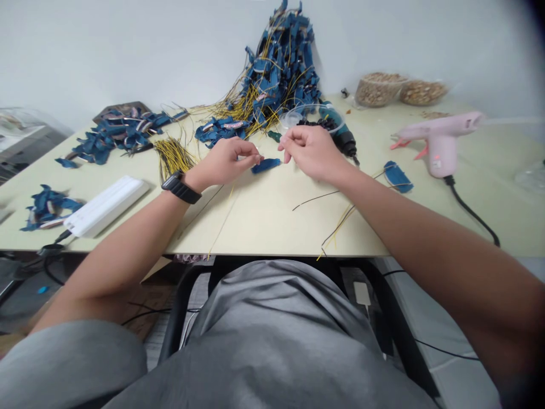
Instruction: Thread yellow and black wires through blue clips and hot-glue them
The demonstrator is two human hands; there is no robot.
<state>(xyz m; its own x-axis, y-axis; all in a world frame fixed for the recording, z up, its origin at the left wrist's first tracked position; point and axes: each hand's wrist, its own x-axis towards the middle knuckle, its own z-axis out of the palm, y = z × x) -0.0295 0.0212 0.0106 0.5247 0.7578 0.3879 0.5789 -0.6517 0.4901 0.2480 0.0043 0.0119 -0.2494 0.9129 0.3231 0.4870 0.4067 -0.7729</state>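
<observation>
My left hand [232, 161], with a black watch [182, 188] on the wrist, is closed in a pinch above the table. Whatever lies between its fingertips is too small to name. Just beside those fingertips a blue piece [266, 165] rests on the tabletop. My right hand [313, 150] is also pinched closed, to the right of that piece, and I cannot make out what it holds. Thin dark and yellow wires [230, 196] trail below my left hand toward the front edge. More loose wires [340, 224] lie under my right forearm, near another blue piece [398, 176].
A tall heap of blue pieces with wires [281, 62] stands against the wall. A yellow wire bundle [172, 159], more blue pieces [114, 133] and a white power strip [108, 205] lie left. Rightward are a black-and-teal power tool [344, 139], a pink glue gun [443, 139] and filled bags [378, 90].
</observation>
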